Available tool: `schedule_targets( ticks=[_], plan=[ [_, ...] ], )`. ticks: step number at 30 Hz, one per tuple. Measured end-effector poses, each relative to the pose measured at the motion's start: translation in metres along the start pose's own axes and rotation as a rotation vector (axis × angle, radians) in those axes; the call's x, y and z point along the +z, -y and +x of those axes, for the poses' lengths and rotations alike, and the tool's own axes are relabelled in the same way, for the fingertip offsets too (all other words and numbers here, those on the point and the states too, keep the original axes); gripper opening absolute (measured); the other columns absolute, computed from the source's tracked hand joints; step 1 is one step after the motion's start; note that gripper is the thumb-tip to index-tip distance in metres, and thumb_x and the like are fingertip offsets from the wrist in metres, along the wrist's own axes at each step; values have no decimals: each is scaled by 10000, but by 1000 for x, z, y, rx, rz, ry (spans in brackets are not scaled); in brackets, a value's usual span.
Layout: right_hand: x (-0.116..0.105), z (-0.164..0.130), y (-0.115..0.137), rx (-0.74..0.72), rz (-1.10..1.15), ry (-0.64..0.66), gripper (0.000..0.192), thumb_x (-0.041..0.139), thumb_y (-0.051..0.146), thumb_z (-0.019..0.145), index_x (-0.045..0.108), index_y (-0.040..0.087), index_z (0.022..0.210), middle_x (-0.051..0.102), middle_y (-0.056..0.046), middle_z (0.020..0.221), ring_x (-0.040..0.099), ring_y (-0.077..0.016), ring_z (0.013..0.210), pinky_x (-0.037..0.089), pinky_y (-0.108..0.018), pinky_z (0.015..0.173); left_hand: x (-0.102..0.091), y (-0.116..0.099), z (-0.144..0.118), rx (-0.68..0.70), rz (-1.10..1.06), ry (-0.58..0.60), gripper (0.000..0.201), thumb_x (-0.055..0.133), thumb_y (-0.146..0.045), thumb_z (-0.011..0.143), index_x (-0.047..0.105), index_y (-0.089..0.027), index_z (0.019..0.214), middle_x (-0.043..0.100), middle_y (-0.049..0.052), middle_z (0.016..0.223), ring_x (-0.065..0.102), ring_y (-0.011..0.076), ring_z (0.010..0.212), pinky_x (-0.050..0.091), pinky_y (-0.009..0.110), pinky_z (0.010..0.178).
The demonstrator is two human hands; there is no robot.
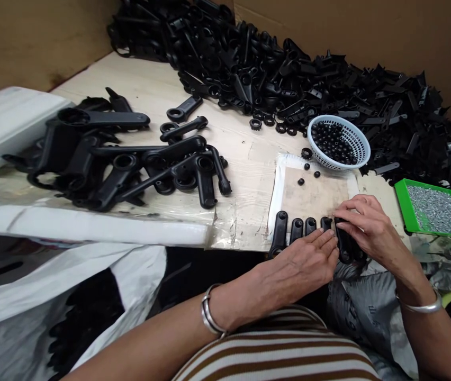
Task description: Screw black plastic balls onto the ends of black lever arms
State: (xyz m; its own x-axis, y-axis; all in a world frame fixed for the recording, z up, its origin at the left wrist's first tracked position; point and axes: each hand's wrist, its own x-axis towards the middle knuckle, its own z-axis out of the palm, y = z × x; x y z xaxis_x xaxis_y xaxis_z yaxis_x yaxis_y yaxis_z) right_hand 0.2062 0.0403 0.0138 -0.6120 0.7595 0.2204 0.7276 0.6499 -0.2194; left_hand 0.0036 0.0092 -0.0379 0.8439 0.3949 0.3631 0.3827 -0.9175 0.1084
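The right hand (368, 227) curls its fingers (352, 211) over the top of a black plastic lever (346, 244), pinching it at the near edge of the table; the fingertips are closed on the part. The left hand (308, 259) lies flatter, fingers straight and together, their tips pressed against the side of the same lever and over the lower ends of a row of matching levers (295, 230) that stand side by side, rounded ends pointing away. Each wrist carries a silver bangle (209, 315).

The levers rest on a square brown pad (313, 196) taped down under clear film, with a few small black caps (308, 172) loose on it. Just beyond sits a white mesh basket (339, 142), round and ribbed, filled with glossy black caps. To the right a shallow green tray (402, 198) holds a bed of small silvery screws.

The table (138, 90) is pale, scuffed wood, partly wrapped in wrinkled plastic. A cluster of long black arms with ring ends (130, 159) lies to the left, and a deep heap of matt black plastic parts (289, 69) fills the far side against brown cardboard walls (30, 42). White plastic sacks (51, 296) hang below the table edge at left
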Motion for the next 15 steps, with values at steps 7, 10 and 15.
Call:
schedule_targets(
  ticks=[7, 10, 15],
  plan=[
    [5, 4, -1, -40, -102, 80, 167, 535, 197, 930, 621, 198, 1073, 674, -87, 1040, 516, -239, 1045, 425, -442, 948, -2, 2, 3, -2, -34, -32, 263, 545, -211, 948, 598, -37, 1137, 645, 186, 1233, 577, 262, 1237, 431, 360, 1065],
    [4, 5, 2, -71, -168, 95, 155, 522, 187, 940, 609, 190, 1068, 691, -73, 983, 534, -228, 1013, 407, -441, 956, -1, 2, 3, -9, -49, -44, 263, 569, -219, 938, 597, -41, 1130, 645, 186, 1231, 574, 261, 1242, 426, 358, 1067],
    [6, 6, 2, -122, -183, 32, 165, 539, 134, 921, 601, 196, 1062, 700, -39, 875, 546, -224, 1007, 395, -441, 977, 1, 2, 2, -8, -62, -55, 288, 577, -215, 929, 589, -39, 1158, 644, 185, 1237, 571, 269, 1246, 424, 374, 1068]
  ],
)
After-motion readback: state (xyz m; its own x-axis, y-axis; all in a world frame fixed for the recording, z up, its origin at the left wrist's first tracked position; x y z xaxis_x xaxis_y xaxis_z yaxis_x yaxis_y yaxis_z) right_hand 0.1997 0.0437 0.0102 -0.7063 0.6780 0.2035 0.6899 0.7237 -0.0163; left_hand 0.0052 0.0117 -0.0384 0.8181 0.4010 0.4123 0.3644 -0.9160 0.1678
